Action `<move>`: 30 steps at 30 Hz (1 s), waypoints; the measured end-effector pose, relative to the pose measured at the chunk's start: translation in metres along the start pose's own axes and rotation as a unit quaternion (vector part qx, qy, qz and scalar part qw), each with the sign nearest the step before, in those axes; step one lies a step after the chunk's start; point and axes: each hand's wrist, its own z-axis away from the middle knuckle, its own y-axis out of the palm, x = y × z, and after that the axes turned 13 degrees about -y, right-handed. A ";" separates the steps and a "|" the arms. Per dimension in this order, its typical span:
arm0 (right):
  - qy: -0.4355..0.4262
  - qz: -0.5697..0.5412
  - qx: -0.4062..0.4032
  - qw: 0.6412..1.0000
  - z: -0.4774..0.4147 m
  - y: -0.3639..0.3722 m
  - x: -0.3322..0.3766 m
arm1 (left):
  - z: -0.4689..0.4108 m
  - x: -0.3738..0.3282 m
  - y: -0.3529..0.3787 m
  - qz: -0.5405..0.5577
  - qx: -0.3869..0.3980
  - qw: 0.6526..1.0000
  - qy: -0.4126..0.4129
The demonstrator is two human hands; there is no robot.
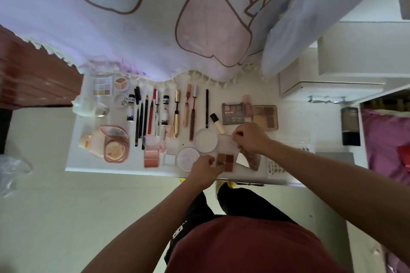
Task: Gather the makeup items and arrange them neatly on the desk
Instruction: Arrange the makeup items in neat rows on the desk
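Palette (226, 162) lies open between my hands, its clear lid (226, 143) pointing away from me; left hand (205, 170) pinches the palette, right hand (249, 139) pinches the lid.

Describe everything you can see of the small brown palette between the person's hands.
The small brown palette is a square of four pans in brown and reddish shades, lying flat near the front edge of the white desk. Its clear lid looks opened backward. The left hand pinches its left edge; the right hand pinches the lid.
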 end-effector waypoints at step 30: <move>-0.057 0.072 -0.100 0.991 -0.002 -0.031 0.108 | 0.019 -0.020 -0.170 0.145 -0.059 0.976 0.153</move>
